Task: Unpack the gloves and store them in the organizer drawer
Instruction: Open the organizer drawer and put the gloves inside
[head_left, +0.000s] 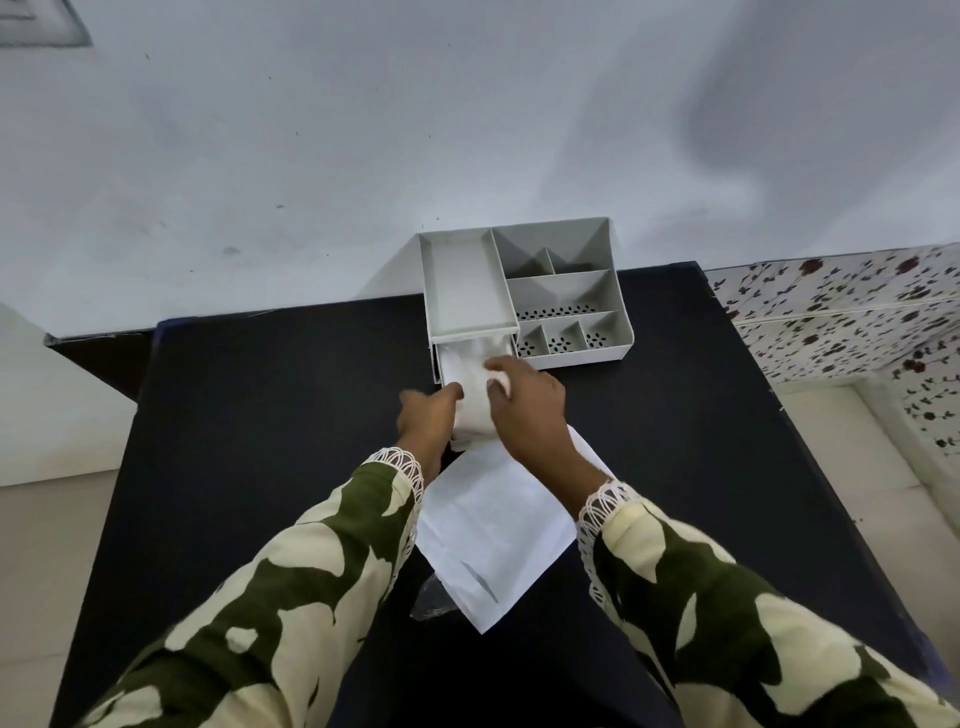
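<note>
Head view: two hands, left (431, 410) and right (524, 400), press white gloves (475, 395) into one drawer (445, 364).

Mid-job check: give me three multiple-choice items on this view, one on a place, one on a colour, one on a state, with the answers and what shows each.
1. Where does the white paper packet lie?
A. On the table, nearer the person than the organizer
B. In the organizer's top tray
C. On the floor

2. What colour is the table top?
A. White
B. Black
C. Red

3. What state is the organizer drawer in?
A. Pushed fully in
B. Taken out and lying on the table
C. Pulled out, white gloves inside

Answers: A, it lies flat between the forearms, in front of the organizer. B, the surface is dark black all round. C, the drawer projects forward, with the left hand and right hand at the gloves.
</note>
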